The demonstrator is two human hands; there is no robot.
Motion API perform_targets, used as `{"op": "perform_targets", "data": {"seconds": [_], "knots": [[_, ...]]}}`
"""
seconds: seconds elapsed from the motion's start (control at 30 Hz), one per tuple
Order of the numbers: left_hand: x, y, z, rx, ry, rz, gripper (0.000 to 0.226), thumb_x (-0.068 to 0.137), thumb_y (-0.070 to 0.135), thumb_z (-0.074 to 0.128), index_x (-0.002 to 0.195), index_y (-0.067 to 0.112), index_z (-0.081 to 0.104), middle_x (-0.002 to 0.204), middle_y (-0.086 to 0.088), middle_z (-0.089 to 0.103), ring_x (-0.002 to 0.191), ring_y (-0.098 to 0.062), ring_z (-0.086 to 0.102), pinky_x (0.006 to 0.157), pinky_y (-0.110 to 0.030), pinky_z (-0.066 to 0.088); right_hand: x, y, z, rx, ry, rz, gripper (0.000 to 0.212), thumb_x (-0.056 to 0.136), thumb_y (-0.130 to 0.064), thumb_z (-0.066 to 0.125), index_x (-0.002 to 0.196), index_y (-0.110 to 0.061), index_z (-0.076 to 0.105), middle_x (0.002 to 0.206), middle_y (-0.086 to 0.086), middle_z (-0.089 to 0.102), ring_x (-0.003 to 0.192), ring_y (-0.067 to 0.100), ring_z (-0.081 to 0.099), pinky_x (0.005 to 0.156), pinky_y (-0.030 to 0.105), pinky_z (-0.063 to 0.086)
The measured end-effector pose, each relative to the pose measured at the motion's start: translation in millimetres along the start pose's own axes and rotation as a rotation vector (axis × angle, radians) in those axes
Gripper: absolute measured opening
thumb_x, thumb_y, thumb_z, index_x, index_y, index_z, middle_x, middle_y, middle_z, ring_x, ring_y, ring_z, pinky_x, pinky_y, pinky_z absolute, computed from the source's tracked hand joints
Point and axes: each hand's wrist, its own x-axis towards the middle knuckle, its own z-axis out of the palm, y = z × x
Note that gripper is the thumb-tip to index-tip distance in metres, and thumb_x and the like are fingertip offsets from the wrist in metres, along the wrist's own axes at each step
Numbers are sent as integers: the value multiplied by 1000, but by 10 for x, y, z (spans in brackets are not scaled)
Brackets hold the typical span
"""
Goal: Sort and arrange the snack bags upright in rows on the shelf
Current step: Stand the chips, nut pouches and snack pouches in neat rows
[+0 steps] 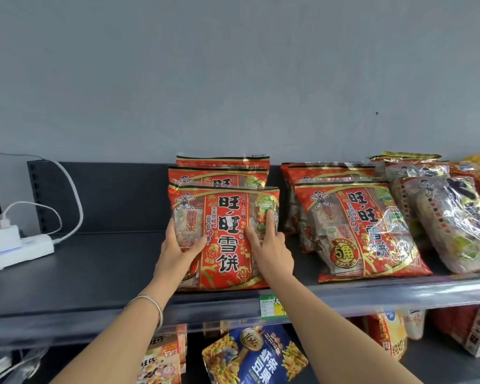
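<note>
A red snack bag (227,217) stands upright at the front of a row on the dark shelf (94,267), with two more red bags (219,176) upright behind it. My left hand (178,245) grips the front bag's left edge, thumb across its face. My right hand (269,245) lies flat on the bag's right side, fingers straight and pressing. To the right, another row of red bags (366,228) leans back. Further right lie silver and gold bags (449,220), tilted.
A white power strip (20,249) with plugs and cables sits at the shelf's left end. A price label (272,306) hangs on the shelf's front rail. Below are more snacks, among them a blue bag (258,356). A grey wall rises behind the shelf.
</note>
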Motion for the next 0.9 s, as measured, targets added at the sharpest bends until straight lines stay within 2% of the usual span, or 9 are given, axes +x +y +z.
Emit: {"op": "perform_targets", "data": {"seconds": [0.17,0.27,0.37,0.47,0.53,0.6,0.7,0.77,0.9], "knots": [[-43,6,7,-32,-35,-6,104,52,72,69,136,59,8,142,10,41,127,-20,46,105,-56,35,-30,-2,-9,-22,71,-26,72,93,-66,23,152,-35,-4,138,12,43,100,36,62,68,35,44],[-67,25,7,9,-25,4,103,54,73,65,137,58,6,143,10,39,127,-19,45,104,-56,37,-42,5,-18,-27,132,-44,66,97,-60,26,153,-32,4,136,9,46,95,32,63,69,36,49],[-138,94,32,112,5,42,103,62,75,60,142,51,0,149,6,32,130,-21,42,104,-54,38,-40,31,-25,-32,139,-43,60,99,-54,26,152,-32,8,136,5,46,95,26,63,71,35,49],[-188,114,76,223,56,68,94,82,61,55,148,37,-8,154,-3,18,133,-27,37,97,-45,40,-48,43,-26,-42,105,-38,57,101,-52,22,153,-34,6,143,1,41,99,25,62,68,31,42],[-234,146,82,432,164,161,90,83,64,46,148,35,-9,156,-5,10,136,-29,31,99,-51,37,-54,60,-23,-23,77,-28,57,101,-52,19,153,-33,5,149,-1,36,104,26,60,70,32,40],[-276,144,97,744,252,377,81,86,63,42,149,35,0,156,-8,11,141,-28,23,104,-57,29,-47,80,-21,12,43,-4,57,101,-52,17,154,-31,6,152,-2,32,112,27,58,75,35,40],[-331,131,180,1076,135,708,63,88,62,36,145,36,25,151,-8,30,141,-28,27,108,-58,20,-42,82,-12,80,4,11,59,100,-52,18,154,-30,7,155,-1,28,119,28,54,83,37,42],[-335,119,214,1236,32,754,59,88,64,25,140,37,35,146,-5,42,138,-27,34,109,-55,14,-59,67,-15,64,15,3,60,100,-53,21,154,-29,7,158,2,20,129,32,45,94,42,42],[-321,105,210,1267,-23,695,60,89,62,20,140,37,38,144,-2,46,135,-23,40,111,-48,16,-176,38,-32,-192,152,-196,62,99,-55,22,154,-30,7,163,1,4,147,28,13,113,45,26]]}}
